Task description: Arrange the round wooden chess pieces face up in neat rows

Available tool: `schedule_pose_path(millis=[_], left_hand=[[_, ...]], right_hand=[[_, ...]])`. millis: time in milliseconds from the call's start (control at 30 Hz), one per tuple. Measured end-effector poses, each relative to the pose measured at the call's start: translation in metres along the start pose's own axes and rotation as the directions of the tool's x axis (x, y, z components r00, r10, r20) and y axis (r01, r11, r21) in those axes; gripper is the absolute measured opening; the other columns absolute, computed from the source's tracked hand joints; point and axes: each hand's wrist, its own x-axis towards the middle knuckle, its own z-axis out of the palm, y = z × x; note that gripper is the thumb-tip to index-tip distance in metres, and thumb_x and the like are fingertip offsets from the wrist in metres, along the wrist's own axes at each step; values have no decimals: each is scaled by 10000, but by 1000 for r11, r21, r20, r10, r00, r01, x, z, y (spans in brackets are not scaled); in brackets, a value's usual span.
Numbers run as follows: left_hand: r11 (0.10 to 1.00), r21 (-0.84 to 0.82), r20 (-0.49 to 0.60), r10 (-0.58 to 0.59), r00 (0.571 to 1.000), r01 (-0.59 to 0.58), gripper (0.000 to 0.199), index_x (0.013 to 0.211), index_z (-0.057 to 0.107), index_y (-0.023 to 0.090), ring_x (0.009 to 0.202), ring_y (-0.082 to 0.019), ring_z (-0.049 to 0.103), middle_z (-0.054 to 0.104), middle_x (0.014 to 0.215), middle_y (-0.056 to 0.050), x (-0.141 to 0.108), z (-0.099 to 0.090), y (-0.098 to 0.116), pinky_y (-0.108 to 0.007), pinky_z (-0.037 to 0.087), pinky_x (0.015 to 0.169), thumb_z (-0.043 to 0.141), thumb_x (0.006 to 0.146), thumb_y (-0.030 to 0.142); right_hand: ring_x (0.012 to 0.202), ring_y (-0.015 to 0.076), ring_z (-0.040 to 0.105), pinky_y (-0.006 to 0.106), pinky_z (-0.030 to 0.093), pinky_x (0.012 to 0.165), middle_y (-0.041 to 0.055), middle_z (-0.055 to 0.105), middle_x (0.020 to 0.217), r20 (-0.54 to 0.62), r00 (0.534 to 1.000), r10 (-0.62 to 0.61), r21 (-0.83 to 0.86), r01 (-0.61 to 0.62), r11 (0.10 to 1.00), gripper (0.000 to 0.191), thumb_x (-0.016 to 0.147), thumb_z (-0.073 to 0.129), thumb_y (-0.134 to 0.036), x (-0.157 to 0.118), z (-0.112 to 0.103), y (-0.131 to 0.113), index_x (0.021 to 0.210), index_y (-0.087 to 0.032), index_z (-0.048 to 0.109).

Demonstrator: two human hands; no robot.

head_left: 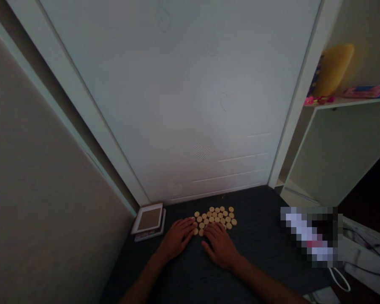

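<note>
Several round, pale wooden-looking discs (214,215) lie spread flat in a loose cluster on the dark table (256,257). At the left end of the cluster, my left hand (177,236) rests with its fingers stretched out, the fingertips touching the nearest discs. My right hand (221,245) lies palm down at the cluster's near side, thumb apart, its fingers covering part of some discs. Neither hand grips anything that I can see. What lies under the fingers is hidden.
A framed, flat box-like item (149,219) sits at the table's left edge on another flat item. A white panel (193,105) with heart patterns rises behind the table. To the right are a blurred-out object (308,236), a white strap (340,279) and a shelf (351,102).
</note>
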Motion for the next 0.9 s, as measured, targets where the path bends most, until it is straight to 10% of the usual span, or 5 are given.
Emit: schedule_pose_path(millis=[900], left_hand=[[995,-35,-227,-101,969,95,271,1203,677,287,1293,-262,580,683,1324,-47,-4,15,-2,-553,384,1147,603,943,289]], right_hand=[[1241,257,547,487,316,1148,90,657,1274,-36,999,-20,-25,19,1000,308,985,546,-355,1,4,3,1251,-207,589]])
